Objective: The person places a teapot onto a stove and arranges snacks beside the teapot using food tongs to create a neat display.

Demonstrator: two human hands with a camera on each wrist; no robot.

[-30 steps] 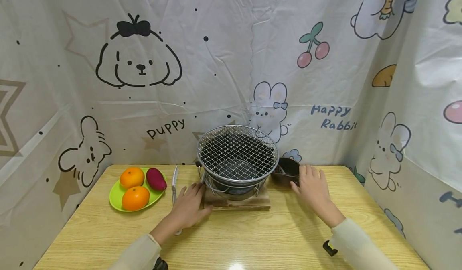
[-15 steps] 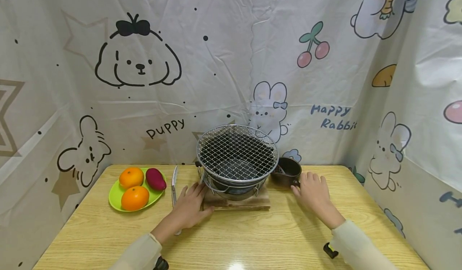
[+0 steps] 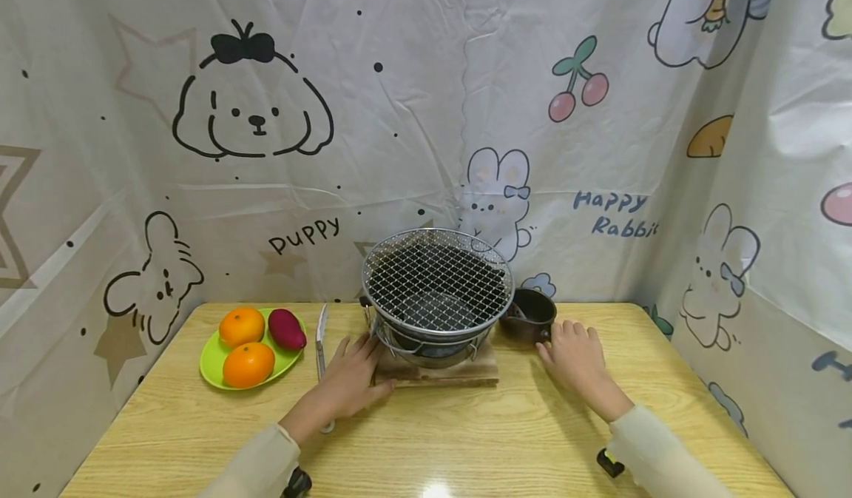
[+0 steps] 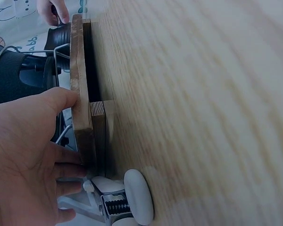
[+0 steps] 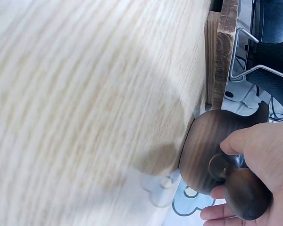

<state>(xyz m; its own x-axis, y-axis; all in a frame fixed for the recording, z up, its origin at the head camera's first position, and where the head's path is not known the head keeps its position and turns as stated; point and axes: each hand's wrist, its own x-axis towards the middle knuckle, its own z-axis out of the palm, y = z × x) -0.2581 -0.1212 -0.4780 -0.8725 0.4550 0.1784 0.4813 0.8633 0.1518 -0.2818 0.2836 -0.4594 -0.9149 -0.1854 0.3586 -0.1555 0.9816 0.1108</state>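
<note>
In the head view, my left hand lies at the left front corner of the wooden board. In the left wrist view its thumb touches the board's edge, with the other fingers fairly straight alongside. A round tabletop grill topped by a wire mesh stands on that board. To the grill's right is a small dark brown side-handled pot. My right hand holds its stubby handle between thumb and fingers, as the right wrist view shows. The pot sits on the table.
Left of the board lie slim metal tongs with whitish ends, close beside my left hand. A green plate farther left bears two oranges and a purple oval fruit or root. A printed curtain closes off the back.
My right hand has shifted slightly down and right along the pot, from its rim toward the handle. The left hand, grill and plate stay nearly where they were.
</note>
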